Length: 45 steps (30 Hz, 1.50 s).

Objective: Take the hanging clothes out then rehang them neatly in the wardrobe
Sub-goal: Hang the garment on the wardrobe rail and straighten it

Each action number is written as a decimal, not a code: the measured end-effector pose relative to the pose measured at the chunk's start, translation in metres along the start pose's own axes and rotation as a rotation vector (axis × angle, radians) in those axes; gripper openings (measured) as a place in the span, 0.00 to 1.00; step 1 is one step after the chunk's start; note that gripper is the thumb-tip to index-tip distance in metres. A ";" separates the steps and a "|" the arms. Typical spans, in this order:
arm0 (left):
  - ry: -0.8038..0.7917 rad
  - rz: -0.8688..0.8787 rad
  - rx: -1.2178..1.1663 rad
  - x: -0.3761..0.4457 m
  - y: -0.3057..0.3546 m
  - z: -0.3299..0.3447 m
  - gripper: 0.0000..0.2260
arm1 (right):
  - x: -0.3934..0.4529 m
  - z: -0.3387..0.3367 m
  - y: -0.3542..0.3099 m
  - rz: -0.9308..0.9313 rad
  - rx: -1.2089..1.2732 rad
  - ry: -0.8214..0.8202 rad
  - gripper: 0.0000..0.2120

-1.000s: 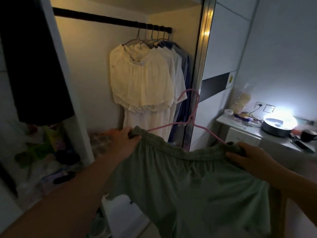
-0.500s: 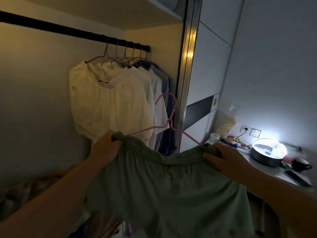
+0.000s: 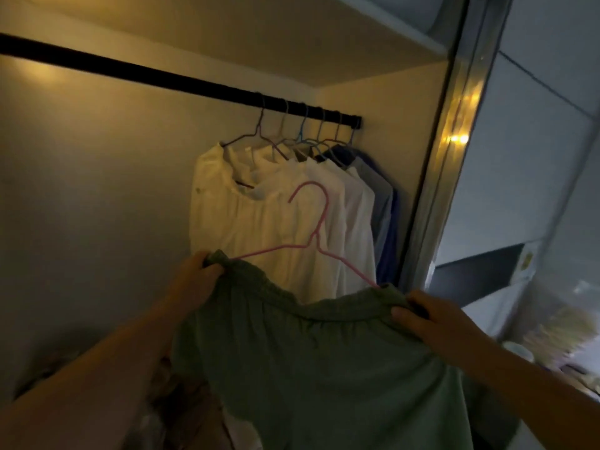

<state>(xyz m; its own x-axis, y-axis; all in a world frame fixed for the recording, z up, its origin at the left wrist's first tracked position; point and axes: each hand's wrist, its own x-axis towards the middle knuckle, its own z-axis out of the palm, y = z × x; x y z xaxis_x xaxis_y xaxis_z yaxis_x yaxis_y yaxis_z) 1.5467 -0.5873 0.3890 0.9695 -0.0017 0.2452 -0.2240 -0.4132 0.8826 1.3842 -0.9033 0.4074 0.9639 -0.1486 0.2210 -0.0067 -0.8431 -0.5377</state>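
I hold green shorts (image 3: 324,362) by the elastic waistband, stretched over a pink wire hanger (image 3: 316,235) whose hook points up. My left hand (image 3: 191,284) grips the waistband's left end and my right hand (image 3: 431,323) grips its right end. Above runs the black wardrobe rail (image 3: 146,74). Several white and blue garments (image 3: 269,216) hang on wire hangers bunched at the rail's right end, just behind the pink hook. The hook is below the rail and apart from it.
A shelf (image 3: 292,37) roofs the wardrobe above the rail. The metal frame of a sliding door (image 3: 444,164) stands at the right. The rail's left stretch is bare. Folded clothes (image 3: 181,407) lie dim on the wardrobe floor. Blurred table items (image 3: 552,339) sit at far right.
The view has tilted up and closer to the rail. Both hands have raised the shorts and hanger in front of the hanging white garments, keeping the same grip.
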 end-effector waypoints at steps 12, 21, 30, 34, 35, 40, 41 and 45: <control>0.253 -0.007 0.282 0.071 -0.006 -0.064 0.04 | 0.137 0.029 -0.049 -0.184 -0.009 -0.101 0.06; 0.415 0.061 0.328 0.188 0.011 -0.120 0.09 | 0.226 0.029 -0.134 -0.326 -0.035 0.155 0.07; 0.453 0.183 0.205 0.289 0.048 -0.144 0.13 | 0.281 0.007 -0.186 -0.244 -0.142 0.414 0.13; 0.396 0.213 0.184 0.314 0.052 -0.135 0.13 | 0.293 0.008 -0.189 -0.201 -0.174 0.456 0.13; 0.377 0.215 0.180 0.318 0.050 -0.131 0.13 | 0.295 0.010 -0.189 -0.184 -0.186 0.454 0.13; 0.294 0.222 0.146 0.339 0.040 -0.114 0.13 | 0.300 0.016 -0.179 -0.151 -0.226 0.419 0.09; 0.287 0.215 0.140 0.342 0.039 -0.111 0.13 | 0.300 0.018 -0.178 -0.154 -0.225 0.408 0.07; 0.259 0.206 0.149 0.352 0.036 -0.102 0.13 | 0.302 0.024 -0.172 -0.178 -0.193 0.403 0.07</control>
<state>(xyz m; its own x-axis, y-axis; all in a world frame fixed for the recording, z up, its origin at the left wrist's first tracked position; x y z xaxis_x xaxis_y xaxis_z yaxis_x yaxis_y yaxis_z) 1.8694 -0.5094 0.5478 0.8439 0.1238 0.5220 -0.3766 -0.5564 0.7407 1.6831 -0.7908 0.5468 0.7747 -0.1495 0.6144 0.0634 -0.9484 -0.3108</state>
